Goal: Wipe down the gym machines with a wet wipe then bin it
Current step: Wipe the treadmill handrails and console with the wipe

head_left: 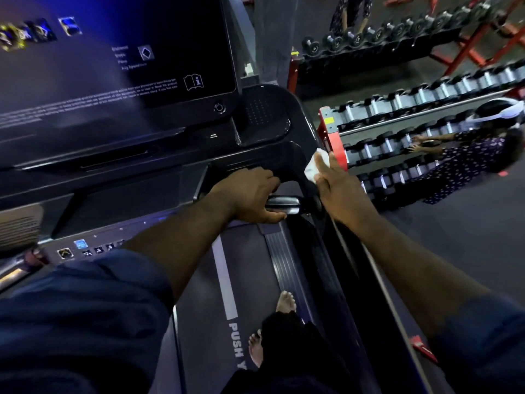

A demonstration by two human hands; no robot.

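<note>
I stand on a treadmill (196, 177) with a big dark screen at upper left. My left hand (250, 194) grips the chrome and black front handlebar (284, 204), fingers curled over it and thumb below. My right hand (338, 186) presses a white wet wipe (312, 166) flat against the outer right side of the black console arm, fingers straight. Most of the wipe is hidden under the fingers.
Red racks of dumbbells (397, 149) stand just right of the treadmill. A person in a patterned dress (466, 163) reaches into the near rack. Another rack (383, 35) runs along the back. My bare feet (285, 302) are on the belt.
</note>
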